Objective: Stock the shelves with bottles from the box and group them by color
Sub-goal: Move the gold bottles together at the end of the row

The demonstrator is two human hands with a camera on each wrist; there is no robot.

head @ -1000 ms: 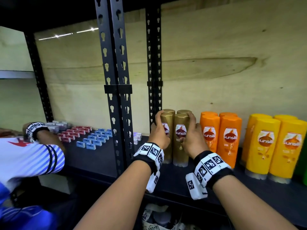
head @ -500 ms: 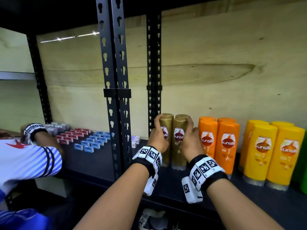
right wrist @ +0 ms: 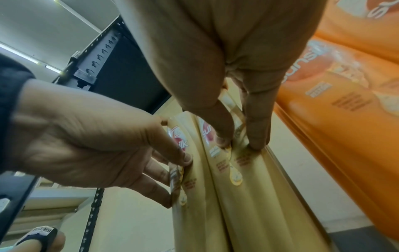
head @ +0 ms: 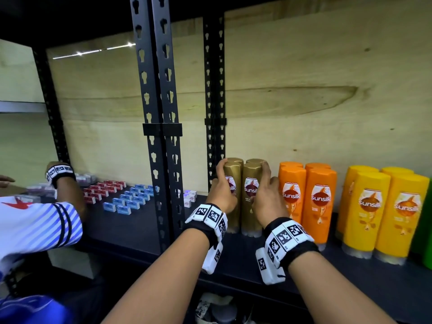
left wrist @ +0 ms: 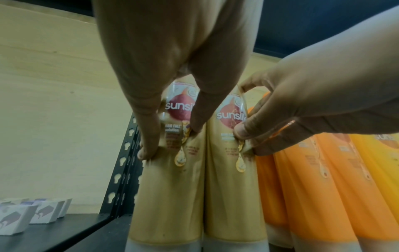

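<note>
Two gold Sunsilk bottles stand side by side on the black shelf (head: pixel 140 232), with more gold ones behind them. My left hand (head: pixel 222 195) grips the left gold bottle (head: pixel 233 174), thumb on its front and fingers round its left side (left wrist: pixel 149 150). My right hand (head: pixel 266 197) grips the right gold bottle (head: pixel 251 206), thumb on the label (left wrist: pixel 241 133) and fingers along its right side (right wrist: pixel 257 136). Both bottles stand upright and touch each other (left wrist: pixel 168 196) (left wrist: pixel 233 196).
Orange bottles (head: pixel 320 206) stand just right of my right hand, then yellow ones (head: pixel 369 211) and a green edge (head: pixel 427 230). Black slotted uprights (head: pixel 161 136) rise close on the left. Beyond them lie rows of small boxes (head: pixel 126 197) and another person's arm (head: pixel 65 183).
Both hands keep their hold on the gold bottles, which stay upright in the same spot. Only the head view has drifted a little.
</note>
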